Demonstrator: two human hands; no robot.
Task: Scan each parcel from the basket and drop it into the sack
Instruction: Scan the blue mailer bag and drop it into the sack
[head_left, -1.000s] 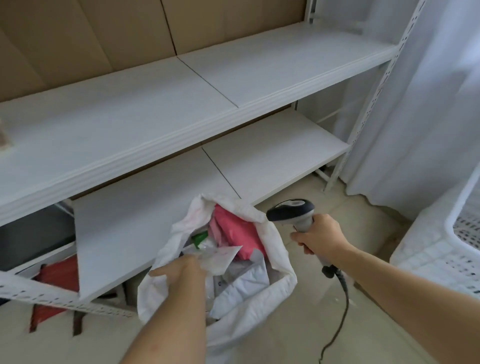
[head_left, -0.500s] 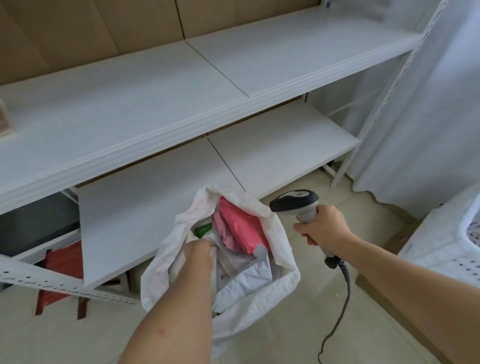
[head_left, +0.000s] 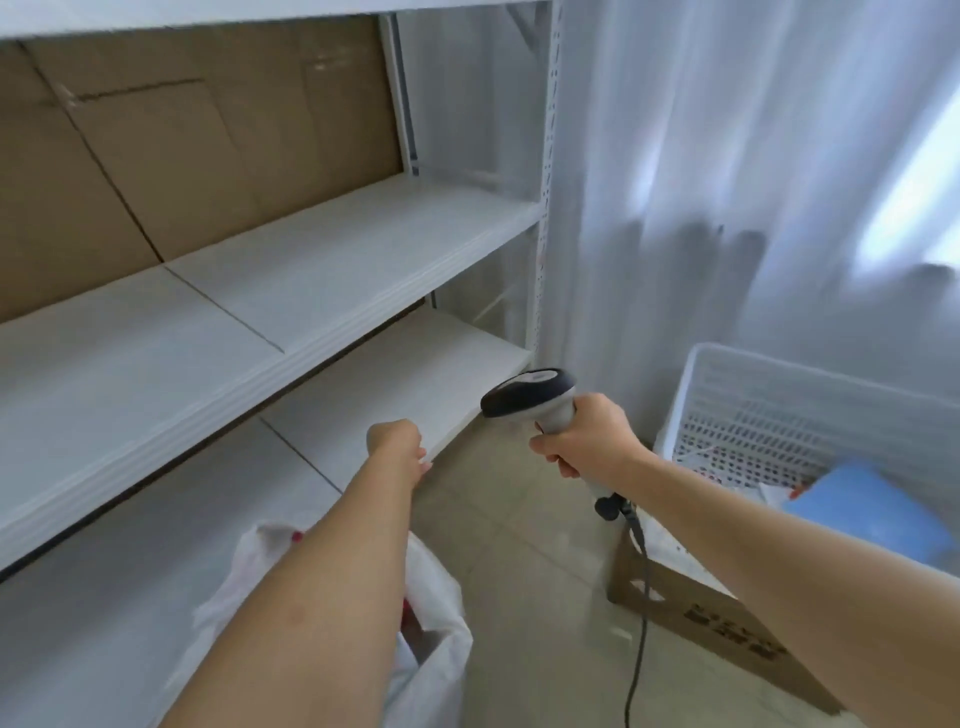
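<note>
Right hand gripping scanner, blue parcel in basket

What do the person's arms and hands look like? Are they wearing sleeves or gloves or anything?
Both arms are bare all the way down, so no sleeves show. The left hand and the right hand wear no gloves. I can't see a watch, ring or bracelet on either one. No markings or cables are on the arms themselves.
</note>
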